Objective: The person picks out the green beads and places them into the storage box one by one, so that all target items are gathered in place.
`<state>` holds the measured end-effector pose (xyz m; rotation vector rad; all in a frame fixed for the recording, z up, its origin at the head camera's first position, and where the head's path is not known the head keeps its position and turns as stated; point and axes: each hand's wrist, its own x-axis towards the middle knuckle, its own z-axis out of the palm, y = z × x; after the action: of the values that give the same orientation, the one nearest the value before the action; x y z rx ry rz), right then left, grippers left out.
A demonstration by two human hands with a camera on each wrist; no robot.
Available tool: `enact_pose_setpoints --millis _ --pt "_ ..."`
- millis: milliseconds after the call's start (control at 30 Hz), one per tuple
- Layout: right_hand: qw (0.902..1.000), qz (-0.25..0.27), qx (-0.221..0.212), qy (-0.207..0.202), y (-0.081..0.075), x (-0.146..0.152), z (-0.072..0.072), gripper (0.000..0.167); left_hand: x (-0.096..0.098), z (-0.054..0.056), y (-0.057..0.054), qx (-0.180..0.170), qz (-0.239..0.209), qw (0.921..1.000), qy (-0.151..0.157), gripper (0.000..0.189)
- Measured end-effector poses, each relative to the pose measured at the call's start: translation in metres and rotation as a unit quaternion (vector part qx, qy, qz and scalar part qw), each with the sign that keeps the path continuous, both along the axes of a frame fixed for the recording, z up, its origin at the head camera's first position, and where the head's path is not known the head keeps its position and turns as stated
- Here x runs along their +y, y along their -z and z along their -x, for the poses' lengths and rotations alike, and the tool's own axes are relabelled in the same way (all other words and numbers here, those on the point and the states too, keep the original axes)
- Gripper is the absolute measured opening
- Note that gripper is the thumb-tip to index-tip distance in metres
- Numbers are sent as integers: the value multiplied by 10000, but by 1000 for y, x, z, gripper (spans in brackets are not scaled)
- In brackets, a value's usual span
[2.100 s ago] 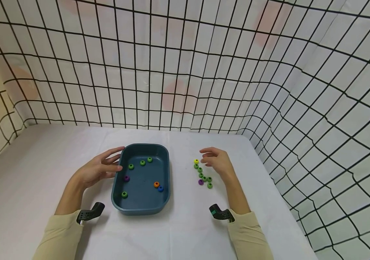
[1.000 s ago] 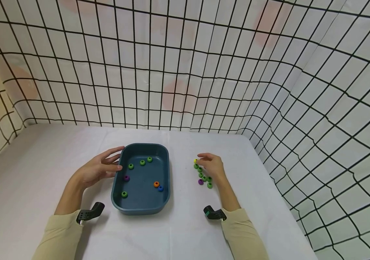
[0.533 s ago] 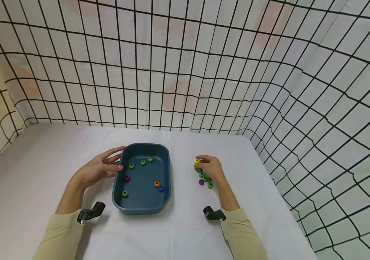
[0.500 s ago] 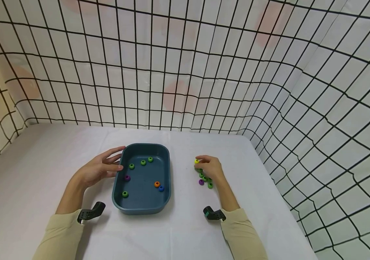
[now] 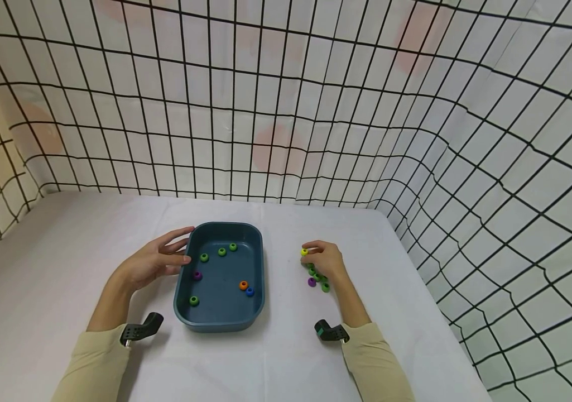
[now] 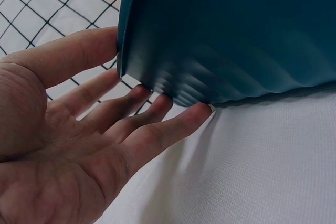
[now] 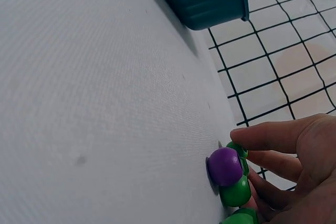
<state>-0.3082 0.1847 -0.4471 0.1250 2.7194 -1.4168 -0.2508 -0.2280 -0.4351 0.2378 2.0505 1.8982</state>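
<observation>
Left hand (image 5: 151,261) loose against blue tray (image 5: 219,308), right hand (image 5: 327,259) with yellow bead (image 5: 304,253) in its pinch

Even light, soft shadows (wrist views dimmer).

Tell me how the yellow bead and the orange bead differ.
The yellow bead is outside the tray; the orange bead lies inside it. The right hand pinches the yellow bead; no hand touches the orange bead. Both are round, have a hole and look about the same size.
</observation>
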Motion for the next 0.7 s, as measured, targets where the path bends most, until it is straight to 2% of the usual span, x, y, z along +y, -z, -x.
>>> enact_pose_setpoints --millis 300,700 --pt "9996 -267 23 -17 -2 -1 -2 33 0 -1 0 -8 25 10000 15 85" --pt "9995 -177 251 85 -6 -2 -3 34 0 -1 -1 -8 36 10000 37 85"
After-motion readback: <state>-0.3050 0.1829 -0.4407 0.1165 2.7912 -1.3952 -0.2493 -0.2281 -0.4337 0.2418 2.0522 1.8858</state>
